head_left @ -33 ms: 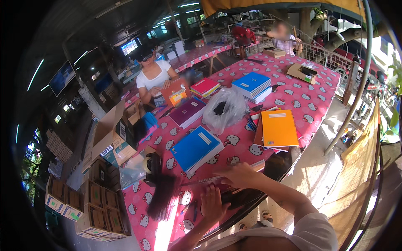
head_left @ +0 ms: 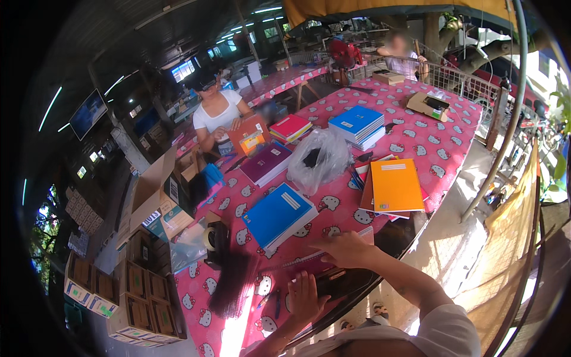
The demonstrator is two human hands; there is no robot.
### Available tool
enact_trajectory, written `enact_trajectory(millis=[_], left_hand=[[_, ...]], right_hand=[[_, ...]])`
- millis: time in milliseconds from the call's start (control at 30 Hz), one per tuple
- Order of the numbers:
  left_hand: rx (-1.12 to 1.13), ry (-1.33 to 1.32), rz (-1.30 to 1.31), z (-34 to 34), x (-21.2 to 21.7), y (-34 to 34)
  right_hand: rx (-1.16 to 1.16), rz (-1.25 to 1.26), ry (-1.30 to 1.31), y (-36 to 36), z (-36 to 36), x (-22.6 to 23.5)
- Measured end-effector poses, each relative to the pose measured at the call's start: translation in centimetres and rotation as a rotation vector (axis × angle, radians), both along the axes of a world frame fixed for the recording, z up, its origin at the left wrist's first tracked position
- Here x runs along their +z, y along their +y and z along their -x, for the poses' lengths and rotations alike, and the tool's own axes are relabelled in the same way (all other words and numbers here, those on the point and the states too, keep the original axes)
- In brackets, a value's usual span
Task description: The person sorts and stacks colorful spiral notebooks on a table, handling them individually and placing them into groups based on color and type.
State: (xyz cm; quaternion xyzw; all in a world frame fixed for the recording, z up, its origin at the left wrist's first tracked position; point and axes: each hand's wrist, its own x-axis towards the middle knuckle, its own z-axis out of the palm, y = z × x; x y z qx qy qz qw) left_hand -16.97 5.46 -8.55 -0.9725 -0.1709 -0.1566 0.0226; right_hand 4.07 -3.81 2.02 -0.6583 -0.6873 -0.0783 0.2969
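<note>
My right hand point(head_left: 344, 249) lies palm down on a thin pale notebook point(head_left: 364, 234) near the front edge of the table with the pink patterned cloth point(head_left: 416, 137). My left hand point(head_left: 303, 296) is lower down, fingers spread, over a dark flat object point(head_left: 336, 279) at the table's edge. It grips nothing that I can see. Just beyond my right hand sits a stack of blue notebooks point(head_left: 276, 215). An orange notebook point(head_left: 395, 185) lies to the right on a few others.
A clear plastic bag point(head_left: 315, 156), purple point(head_left: 266, 162), red point(head_left: 289, 127) and blue point(head_left: 357, 124) book stacks fill the middle. A person in a white top point(head_left: 217, 113) holds an orange book point(head_left: 250, 135). A tape dispenser point(head_left: 214, 238), black binding combs point(head_left: 229, 285) and cardboard boxes point(head_left: 143, 285) are at left.
</note>
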Motion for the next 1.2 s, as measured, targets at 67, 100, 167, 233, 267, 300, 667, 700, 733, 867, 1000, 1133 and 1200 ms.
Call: enact_trajectory(millis=[67, 100, 167, 233, 267, 300, 667, 700, 733, 867, 1000, 1133, 1200], left_hand=[[0.112, -0.167, -0.208, -2.6, 3.2, 3.4], [0.169, -0.177, -0.28, -4.5, 5.7, 5.0], [0.07, -0.09, -0.187, -3.1, 2.8, 3.4], [-0.067, 0.074, -0.008, -0.3, -1.6, 0.3], [-0.07, 0.069, -0.015, -1.3, 0.1, 1.6], [0.025, -0.096, -0.129, -2.7, 2.5, 3.3], [-0.243, -0.038, -0.058, -0.8, -1.0, -1.1], [-0.254, -0.067, -0.053, -1.3, -0.7, -0.9], [-0.265, -0.095, -0.049, -1.7, -0.4, -0.7], [-0.282, -0.075, -0.068, -0.7, -1.0, -1.8], [-0.219, -0.206, -0.183, -0.5, 1.2, -2.4], [-0.095, -0.263, -0.169, -3.6, 8.7, -1.6], [-0.164, -0.192, -0.07, -4.2, 8.9, 1.4]], right_hand=[[-0.064, 0.367, -0.073, -0.4, -1.3, -0.5], [-0.072, 0.38, -0.049, -0.4, -1.4, -1.2], [-0.074, 0.364, -0.021, -0.4, -1.8, -1.7], [-0.05, 0.337, -0.039, 0.0, -1.3, -1.6], [-0.034, 0.309, -0.051, 0.2, -1.1, -1.6], [-0.035, 0.32, -0.048, 0.0, -1.3, -1.4], [-0.07, 0.366, 0.038, -0.2, -0.8, -1.2], [-0.075, 0.355, 0.027, -0.1, -0.7, -1.1], [-0.063, 0.337, -0.025, -0.1, -0.3, -1.4], [-0.004, 0.35, -0.103, -0.3, -0.8, -2.2], [0.11, -0.09, -0.023, -2.0, -1.5, -1.4], [0.015, -0.12, 0.596, -6.8, -5.2, -3.9], [0.176, 0.099, 1.187, -6.8, -5.4, -6.5]])
